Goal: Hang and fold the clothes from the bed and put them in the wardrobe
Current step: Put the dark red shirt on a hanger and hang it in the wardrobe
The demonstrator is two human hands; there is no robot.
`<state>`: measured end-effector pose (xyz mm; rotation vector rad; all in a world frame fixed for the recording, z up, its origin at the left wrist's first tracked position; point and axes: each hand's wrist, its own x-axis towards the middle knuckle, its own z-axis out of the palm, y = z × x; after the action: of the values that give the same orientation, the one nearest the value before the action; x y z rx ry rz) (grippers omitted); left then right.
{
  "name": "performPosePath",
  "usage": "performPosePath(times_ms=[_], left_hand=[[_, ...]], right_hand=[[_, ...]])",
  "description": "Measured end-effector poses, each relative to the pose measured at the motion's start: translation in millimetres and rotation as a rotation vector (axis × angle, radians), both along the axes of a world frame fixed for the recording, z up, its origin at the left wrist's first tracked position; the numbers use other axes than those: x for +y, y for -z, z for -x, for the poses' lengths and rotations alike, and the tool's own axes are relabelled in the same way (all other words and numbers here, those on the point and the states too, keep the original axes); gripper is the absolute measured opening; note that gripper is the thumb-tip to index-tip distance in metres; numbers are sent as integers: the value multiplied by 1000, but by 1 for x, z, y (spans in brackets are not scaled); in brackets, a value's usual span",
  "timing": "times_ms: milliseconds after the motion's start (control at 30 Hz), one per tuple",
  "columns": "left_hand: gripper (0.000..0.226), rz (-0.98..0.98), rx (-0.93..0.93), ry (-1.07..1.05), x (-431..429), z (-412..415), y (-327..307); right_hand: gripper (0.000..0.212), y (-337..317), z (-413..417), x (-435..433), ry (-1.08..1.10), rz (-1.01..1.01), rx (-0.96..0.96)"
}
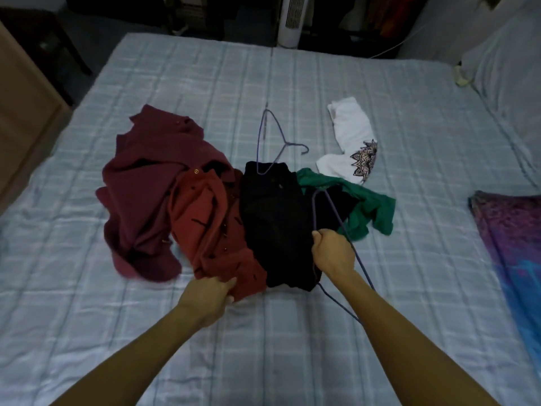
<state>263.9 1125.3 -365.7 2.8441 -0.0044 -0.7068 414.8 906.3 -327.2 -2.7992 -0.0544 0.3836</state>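
Observation:
A heap of clothes lies mid-bed: a maroon garment (140, 183) at the left, a rust-red buttoned shirt (210, 227) beside it, a black garment (272, 221) in the middle, a green one (369, 206) to the right, and a white printed top (351, 142) behind. My left hand (210, 294) pinches the near hem of the rust-red shirt. My right hand (333, 250) grips a purple wire hanger (328, 206) over the black garment. A second purple hanger (275, 136) lies flat on the bed behind the heap.
The bed (292, 347) has a pale blue checked cover. A purple and blue patterned cloth (515, 244) lies at its right edge. A wooden cabinet (23, 112) stands at the left, a white tower fan (291, 19) beyond the far edge, pillows (503, 65) at the far right.

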Motion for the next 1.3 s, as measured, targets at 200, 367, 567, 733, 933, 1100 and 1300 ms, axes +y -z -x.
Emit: performPosePath(times_ms=[200,367,567,733,933,1100,1300], left_hand=[[59,-41,-12,-32,4,-43,0],[55,4,-84,-48,26,-96,7],[54,46,-148,-113,57,-163,33],[51,-69,-336,-55,81,-226,68],[48,-130,-381,-54,112,-246,96],[59,-59,-350,-150,135,-233,120],[74,32,-366,-285,145,-217,125]], right_hand=[[38,7,6,30,-145,20,355],[49,13,-19,75,-114,-296,245],[36,44,-95,120,-82,-242,182],[34,100,-166,181,-68,-168,10],[56,172,-237,239,-58,38,75],[62,215,-268,262,67,127,201],[40,220,-271,254,222,-99,189]])
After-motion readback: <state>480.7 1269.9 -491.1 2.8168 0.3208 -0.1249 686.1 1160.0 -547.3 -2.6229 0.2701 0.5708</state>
